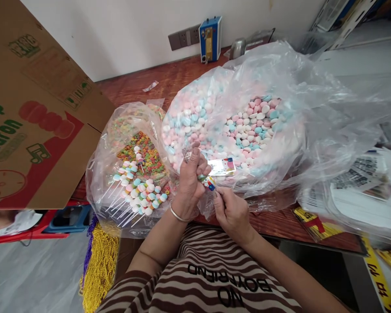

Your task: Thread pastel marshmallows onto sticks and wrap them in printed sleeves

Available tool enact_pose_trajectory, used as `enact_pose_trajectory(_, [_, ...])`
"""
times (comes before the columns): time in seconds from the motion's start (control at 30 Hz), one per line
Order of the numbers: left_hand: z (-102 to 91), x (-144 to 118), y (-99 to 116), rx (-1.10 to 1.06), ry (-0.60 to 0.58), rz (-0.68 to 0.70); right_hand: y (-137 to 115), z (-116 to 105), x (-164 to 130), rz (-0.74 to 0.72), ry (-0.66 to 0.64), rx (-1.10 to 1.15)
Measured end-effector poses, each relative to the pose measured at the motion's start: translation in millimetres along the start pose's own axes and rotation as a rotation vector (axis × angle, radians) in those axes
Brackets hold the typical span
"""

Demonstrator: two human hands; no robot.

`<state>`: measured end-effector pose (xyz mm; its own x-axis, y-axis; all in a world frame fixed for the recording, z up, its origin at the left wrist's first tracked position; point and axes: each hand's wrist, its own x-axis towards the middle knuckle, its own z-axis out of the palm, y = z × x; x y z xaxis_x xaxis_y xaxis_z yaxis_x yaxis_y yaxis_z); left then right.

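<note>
My left hand [189,180] is closed around a small clear plastic wrapper with colourful print [209,182]; some clear plastic sticks out above the thumb. The fingers of my right hand [233,214] pinch the wrapper's lower right end. What lies inside it is mostly hidden by my left fingers. Just behind my hands, a flat printed packet [222,167] rests on a big clear bag of pink, white and blue marshmallows [256,121]. Left of my hands, marshmallow skewers on white sticks [142,193] lie in a pile on a bag of small coloured rings [143,150].
A large cardboard box [35,113] stands at the left. The blue device [210,40] is by the wall, beside a metal cup [237,48]. Papers under plastic [361,187] lie at the right. Gold fringe [101,265] hangs below the reddish table [179,74].
</note>
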<state>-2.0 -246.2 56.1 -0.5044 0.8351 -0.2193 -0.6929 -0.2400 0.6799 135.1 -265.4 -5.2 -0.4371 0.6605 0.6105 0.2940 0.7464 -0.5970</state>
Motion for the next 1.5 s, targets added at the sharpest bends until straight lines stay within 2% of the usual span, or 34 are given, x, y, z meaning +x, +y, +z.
enact_pose_trajectory(0.17, [1.3,-17.8,-31.3,0.022,-0.025,-0.127,2.5,7.3,4.8,0.122,-0.004,0.031])
enact_pose_trajectory(0.23, [-0.7,-18.4,-33.3,0.027,-0.044,-0.130,4.9,4.3,4.7,0.190,-0.051,0.086])
enact_pose_trajectory(0.33, [-4.9,-16.6,-27.7,0.042,-0.081,-0.054,5.6,-1.6,3.4,0.260,-0.125,0.181])
enact_pose_trajectory(0.47, [-14.9,-23.7,-29.2,0.188,-0.171,-0.153,4.3,-2.6,5.1,0.467,-0.058,0.388])
enact_pose_trajectory(0.53, [-21.7,-28.8,-35.3,0.331,-0.169,-0.112,4.7,-0.5,6.9,0.592,-0.043,0.554])
enact_pose_trajectory(0.6, [-27.9,-31.6,-40.7,0.511,-0.133,0.030,5.5,1.9,7.4,0.662,-0.041,0.673])
enact_pose_trajectory(0.7, [-33.9,-31.3,-42.8,0.775,-0.064,0.271,5.4,4.4,5.1,0.663,-0.040,0.691])
enact_pose_trajectory(0.77, [-36.3,-29.6,-40.8,0.924,-0.013,0.385,4.1,4.7,2.8,0.640,-0.044,0.656])
enact_pose_trajectory(0.87, [-39.5,-26.9,-36.8,1.087,0.034,0.486,1.3,4.1,0.6,0.624,-0.057,0.608])
enact_pose_trajectory(0.93, [-41.3,-25.1,-35.0,1.159,0.019,0.528,-0.1,3.9,0.0,0.630,-0.069,0.612])
enact_pose_trajectory(1.27, [-42.1,-19.9,-31.9,1.241,0.011,0.598,-1.4,8.6,-4.1,0.678,-0.080,0.695])
enact_pose_trajectory(1.4, [-39.6,-22.2,-30.2,1.261,-0.035,0.575,-1.9,7.8,-1.2,0.722,-0.088,0.731])
enact_pose_trajectory(1.5, [-38.9,-23.6,-28.7,1.235,-0.025,0.522,-3.3,6.7,1.0,0.766,-0.068,0.814])
